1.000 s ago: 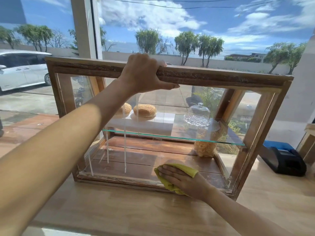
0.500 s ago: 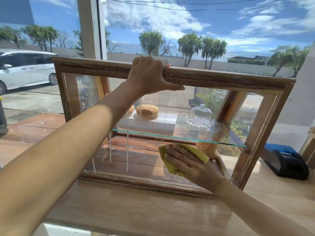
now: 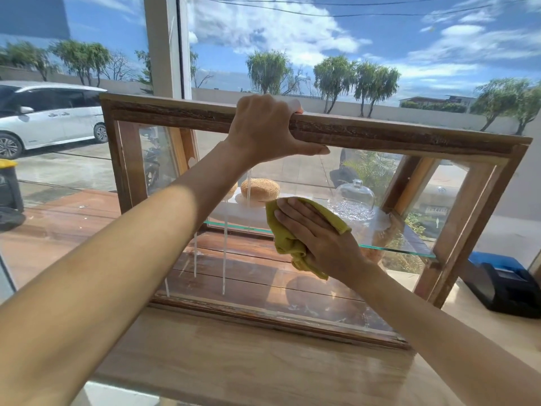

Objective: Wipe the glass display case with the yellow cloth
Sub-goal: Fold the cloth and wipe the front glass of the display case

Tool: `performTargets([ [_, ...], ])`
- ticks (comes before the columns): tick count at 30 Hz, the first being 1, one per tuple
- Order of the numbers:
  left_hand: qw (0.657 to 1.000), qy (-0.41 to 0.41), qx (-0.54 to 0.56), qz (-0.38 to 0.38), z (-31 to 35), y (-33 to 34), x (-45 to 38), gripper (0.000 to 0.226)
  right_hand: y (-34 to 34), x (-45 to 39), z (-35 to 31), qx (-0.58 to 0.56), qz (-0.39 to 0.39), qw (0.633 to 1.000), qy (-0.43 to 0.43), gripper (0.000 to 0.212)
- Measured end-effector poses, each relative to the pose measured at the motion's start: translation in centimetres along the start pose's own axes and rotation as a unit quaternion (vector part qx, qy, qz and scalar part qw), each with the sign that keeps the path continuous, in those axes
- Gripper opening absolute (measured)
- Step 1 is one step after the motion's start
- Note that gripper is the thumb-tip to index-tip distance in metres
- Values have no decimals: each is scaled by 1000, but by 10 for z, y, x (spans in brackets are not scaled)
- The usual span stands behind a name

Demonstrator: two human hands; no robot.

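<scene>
A wooden-framed glass display case [image 3: 395, 136] stands on a light wooden counter. My left hand [image 3: 263, 130] grips the middle of its top rail, fingers curled over the far edge and thumb along the front. My right hand [image 3: 319, 235] lies flat on the yellow cloth [image 3: 287, 241], pressing it against the front glass at mid height. Part of the cloth hangs bunched below my palm. Inside, a round bun [image 3: 260, 189] and a clear glass dome [image 3: 354, 197] sit on a glass shelf [image 3: 409, 250].
A black device [image 3: 509, 291] with a blue box behind it sits on the counter [image 3: 234, 356] right of the case. A big window behind shows a white car [image 3: 49, 115], trees and sky. A window post [image 3: 164, 45] rises behind the case's left part.
My right hand has slid the cloth up the front glass, from the bottom rail to shelf height. My left hand has kept its hold on the top rail.
</scene>
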State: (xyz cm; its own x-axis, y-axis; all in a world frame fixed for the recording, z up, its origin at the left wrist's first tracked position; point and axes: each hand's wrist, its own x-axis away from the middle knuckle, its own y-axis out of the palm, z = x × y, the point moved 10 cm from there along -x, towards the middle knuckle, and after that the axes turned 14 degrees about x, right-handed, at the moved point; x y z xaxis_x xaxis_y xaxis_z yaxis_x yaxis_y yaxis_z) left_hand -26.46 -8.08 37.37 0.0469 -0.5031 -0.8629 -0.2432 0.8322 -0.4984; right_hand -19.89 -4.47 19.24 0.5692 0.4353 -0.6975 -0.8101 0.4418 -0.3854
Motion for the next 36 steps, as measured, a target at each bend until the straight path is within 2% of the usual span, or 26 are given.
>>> performTargets([
  [6,999,23,9,23,0,1,1,85,26,44,-38,-6,-32,999,-40,42],
  [10,1000,16,12,21,-1,1,0,87,48,75,-64,-25,-73,995,-59,54],
  [16,1000,0,18,6,-3,2,0,93,69,108,-92,-34,-128,988,-79,51],
  [21,1000,8,7,2,-1,-1,2,88,79,131,-117,-40,-194,972,-123,49],
  [23,1000,6,1,-3,-1,-1,2,87,71,137,-119,-56,-196,971,-123,46],
  [27,1000,1,-1,-11,0,2,0,90,21,137,-88,-76,-128,985,-81,44],
  [32,1000,24,10,-15,31,15,-11,84,-53,102,9,-32,-21,999,34,36],
  [36,999,36,4,-17,48,24,-18,83,-64,85,84,17,-3,998,67,47],
])
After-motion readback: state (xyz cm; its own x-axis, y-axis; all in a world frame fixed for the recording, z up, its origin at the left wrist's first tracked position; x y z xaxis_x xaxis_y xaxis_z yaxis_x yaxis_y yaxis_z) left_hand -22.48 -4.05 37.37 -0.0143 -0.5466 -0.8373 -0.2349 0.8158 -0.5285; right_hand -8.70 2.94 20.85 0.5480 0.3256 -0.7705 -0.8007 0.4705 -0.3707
